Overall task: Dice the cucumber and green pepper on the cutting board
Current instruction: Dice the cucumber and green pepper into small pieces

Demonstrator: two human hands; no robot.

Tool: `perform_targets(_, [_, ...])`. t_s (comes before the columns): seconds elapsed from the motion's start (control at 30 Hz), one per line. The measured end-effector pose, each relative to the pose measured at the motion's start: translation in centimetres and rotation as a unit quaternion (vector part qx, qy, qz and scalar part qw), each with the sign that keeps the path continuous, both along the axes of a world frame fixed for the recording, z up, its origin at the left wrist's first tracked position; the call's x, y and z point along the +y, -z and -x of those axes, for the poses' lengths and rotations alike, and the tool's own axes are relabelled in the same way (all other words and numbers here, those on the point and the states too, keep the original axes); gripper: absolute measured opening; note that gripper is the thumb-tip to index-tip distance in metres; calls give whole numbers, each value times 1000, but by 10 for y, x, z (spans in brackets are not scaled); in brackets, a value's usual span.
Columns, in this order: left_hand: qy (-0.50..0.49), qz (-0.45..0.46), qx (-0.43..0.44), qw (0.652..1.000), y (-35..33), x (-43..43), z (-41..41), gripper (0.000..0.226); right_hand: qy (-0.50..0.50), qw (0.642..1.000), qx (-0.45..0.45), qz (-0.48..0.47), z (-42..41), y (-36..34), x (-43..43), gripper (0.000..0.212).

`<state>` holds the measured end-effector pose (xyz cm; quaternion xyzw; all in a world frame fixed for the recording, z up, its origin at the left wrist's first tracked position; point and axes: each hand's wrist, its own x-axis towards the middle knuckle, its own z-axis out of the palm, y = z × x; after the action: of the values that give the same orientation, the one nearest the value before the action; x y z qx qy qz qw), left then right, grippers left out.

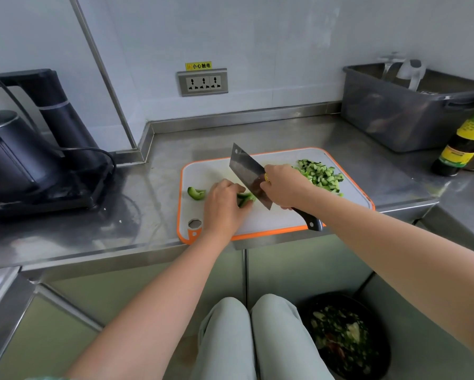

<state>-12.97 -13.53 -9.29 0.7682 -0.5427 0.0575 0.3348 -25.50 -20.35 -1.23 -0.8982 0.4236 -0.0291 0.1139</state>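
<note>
Since the cucumber point(320, 174) is already a diced heap parked in the far right corner of the board point(208, 171), I'd say you're on the second half of the job, with just pepper left. Good spot for the heap too: it's out of the blade's way and leaves the middle free for cutting.

Your left hand point(222, 204) is curled over the pepper point(246, 198) near the board's middle, fingers bent down and pinning it. That looks like the usual claw hold, so your knuckles guide the blade instead of your fingertips meeting it. Your right hand point(282, 185) is wrapped tight around the cleaver point(246, 171), choked up where handle meets blade, with the handle's butt poking back over the board's front edge. That grip probably gives you more control for small dice. The blade is tilted, with its far corner up toward the wall and its near corner low, right beside the pepper. Can't tell if the edge is on the board.

A spare chunk point(196, 193) of pepper waits on the board's left side, just beside your left hand, so it's easy to drag in next.

One worry is that the blade sits really close to your left fingers, so mind the tuck. The scrap bucket point(345, 335) on the floor by your knees looks handy for trimmings.
</note>
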Motion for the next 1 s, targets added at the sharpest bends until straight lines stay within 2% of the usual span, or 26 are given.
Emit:
perform_targets(0.2, [7, 15, -3, 1000, -1, 3, -1, 10, 4, 1000, 10, 9, -2, 10, 6, 3])
perform_targets(0.4, [13, 21, 11, 1000, -2, 2, -2, 13, 19, 999, 42, -2, -16, 12, 9, 22])
perform_targets(0.6, [21, 13, 23, 999, -1, 2, -3, 13, 43, 999, -2, 11, -19, 18, 6, 27])
perform_targets(0.77, [30, 18, 42, 998, 2, 4, -4, 28, 62, 996, -70, -14, -10, 18, -3, 11])
perform_targets(0.83, [19, 5, 25, 999, 2, 4, -5, 31, 46, 998, -50, -19, -9, 12, -4, 9])
perform_targets(1.0, [13, -5, -2, 1000, 0, 4, -7, 12, 15, 1000, 21, -12, -12, 5, 0, 6])
